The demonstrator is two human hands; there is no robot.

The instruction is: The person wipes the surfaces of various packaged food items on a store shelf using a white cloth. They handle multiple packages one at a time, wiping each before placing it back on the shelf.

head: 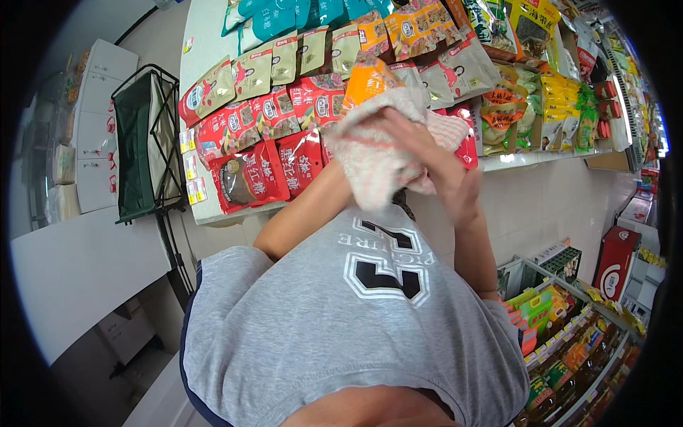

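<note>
A white terry cloth with pinkish-red stripes (373,155) is bunched in front of my chest, blurred by motion. Over its right side reaches my right hand (440,155), fingers stretched across the cloth and thumb apart; blur hides whether it grips. My left forearm runs up to the cloth, which covers the left hand. An orange printed food pouch (368,80) sticks out above the cloth; what holds it is hidden. Red sugar pouches (253,176) lie in rows on the white display table (213,211) just left of the cloth.
Beige pouches (251,74), teal pouches (267,26) and more orange pouches (416,29) fill the table's far rows. Boxed packets (557,107) stand to the right. A green folding cart (141,144) is at left. Bottled goods (565,368) sit on a low shelf at lower right.
</note>
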